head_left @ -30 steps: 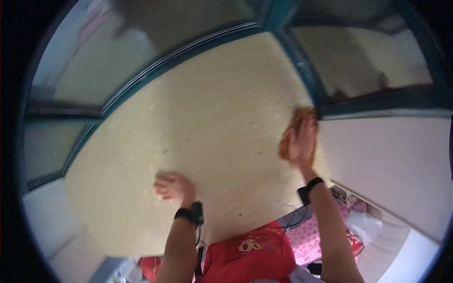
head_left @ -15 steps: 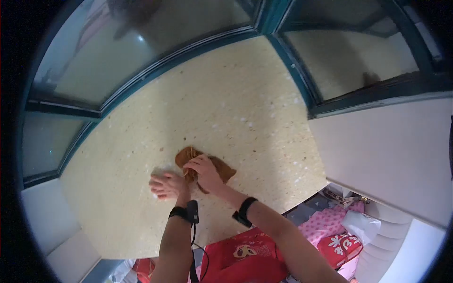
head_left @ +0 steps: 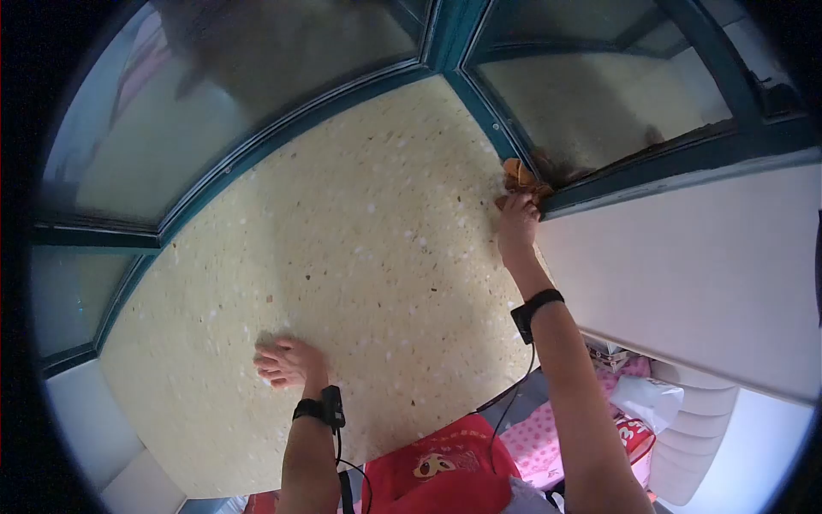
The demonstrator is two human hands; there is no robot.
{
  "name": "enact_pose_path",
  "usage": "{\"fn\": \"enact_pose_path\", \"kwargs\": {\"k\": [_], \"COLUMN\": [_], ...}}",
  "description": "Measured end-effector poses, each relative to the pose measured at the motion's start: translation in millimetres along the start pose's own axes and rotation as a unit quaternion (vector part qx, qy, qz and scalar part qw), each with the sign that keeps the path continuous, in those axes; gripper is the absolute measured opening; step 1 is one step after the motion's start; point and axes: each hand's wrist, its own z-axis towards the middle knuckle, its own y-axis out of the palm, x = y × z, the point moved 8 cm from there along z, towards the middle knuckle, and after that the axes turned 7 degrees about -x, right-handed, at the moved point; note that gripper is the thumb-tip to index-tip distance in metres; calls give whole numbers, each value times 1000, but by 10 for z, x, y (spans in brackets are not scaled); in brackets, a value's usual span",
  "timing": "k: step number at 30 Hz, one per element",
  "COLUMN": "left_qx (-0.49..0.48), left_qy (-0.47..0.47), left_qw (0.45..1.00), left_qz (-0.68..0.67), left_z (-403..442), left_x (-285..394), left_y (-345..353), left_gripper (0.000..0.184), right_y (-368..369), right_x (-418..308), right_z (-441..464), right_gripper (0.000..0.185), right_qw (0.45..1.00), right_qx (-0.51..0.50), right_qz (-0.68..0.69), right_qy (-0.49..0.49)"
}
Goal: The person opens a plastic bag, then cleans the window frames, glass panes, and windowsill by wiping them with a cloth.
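Note:
At the far right corner of the speckled stone sill (head_left: 377, 248), my right hand (head_left: 518, 224) is closed on a brown cloth (head_left: 524, 177). The cloth is bunched up against the green window frame, and part of it lies hidden under my fingers. My left hand (head_left: 288, 361) rests palm down on the sill at the near left, its fingers stretched out and nothing in them. Each wrist carries a black strap with a small device and a cable.
Green-framed window panes (head_left: 582, 111) border the sill at the back and right. A white wall (head_left: 685, 265) meets its right edge. Below the near edge lie pink dotted fabric (head_left: 539, 441) and a white plastic bag (head_left: 648, 401).
My right hand has carried the brown cloth from the middle of the sill to the far right corner. My left hand has shifted slightly toward me.

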Motion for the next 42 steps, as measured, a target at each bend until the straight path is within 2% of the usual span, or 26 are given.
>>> {"fn": "enact_pose_path", "kwargs": {"k": [1, 4, 6, 7, 9, 11, 12, 13, 16, 18, 21, 24, 28, 31, 34, 37, 38, 39, 42], "left_qx": [7, 12, -6, -3, 1, 4, 8, 9, -10, -10, 21, 36, 16, 31, 28, 32, 28, 23, 16], "left_qy": [1, -2, -12, -7, 3, 6, 8, 10, 5, 8, 13, 13, -2, 7, 13, 6, 2, -2, 9], "left_qw": [1000, 1000, 1000, 1000, 1000, 1000, 1000, 1000, 1000, 1000, 1000, 999, 999, 999, 999, 999, 999, 999, 998], "left_qz": [6, 15, 25, 23, 28, 21, 15, 13, -5, 6, 19, 36, 34, 35, 44, 40, 41, 44, 58], "left_z": [-2, 24, 10, 8, 2, 15, 21, 14, 13, 45, 45, 50, 64, 35, 10, 5, 18, 23, 17], "left_x": [-35, 3, 2, 34, -2, -32, -35, -26, -5, -14, -61, -29, -29, -17, 1, -12, -3, -3, -26], "left_y": [14, 35, 27, 24, 12, 52, 67, 68, -2, 44, 115, 99, 70, 46, 26, 31, 48, 58, 96], "left_gripper": [58, 58, 59, 59, 59, 59, 59, 59, 59, 59, 59, 58, 58, 58, 58, 57, 57, 57, 57], "right_y": [41, -42, -120, -193, -323, -761, -965, -1330, -1919, -1996, -1887, -1236, -1191, -1155, -1185, -1243, -993, -772, -432], "right_x": [-20, 95, -226, -443, -869, -1532, -1702, -1755, -1269, -726, 80, 484, 885, 1168, 1299, 1299, 1219, 1077, 528], "right_z": [5, -36, -224, -358, -684, -1214, -1429, -1642, -1606, -1437, -1209, -1083, -1288, -1375, -1321, -1390, -1456, -1524, -1617], "right_gripper": [44, 48, 46, 45, 39, 35, 37, 40, 42, 40, 47, 33, 27, 25, 32, 45, 56, 58, 58], "right_qw": [999, 970, 998, 994, 971, 934, 839, 685, 621, 650, 710, 751, 707, 784, 846, 903, 880, 871, 866], "right_qx": [-30, -50, -27, -15, -69, 55, -80, -210, -181, -45, 69, 37, 30, -21, 6, 120, 66, 56, 38], "right_qz": [9, 238, 41, -60, 209, 257, 442, 597, 720, 728, 674, 647, 704, 615, 529, 412, 469, 487, 498], "right_qy": [17, 30, -49, -86, -97, -240, -309, -360, -252, -214, -192, -129, -67, -79, -59, -36, -33, -30, -32]}}
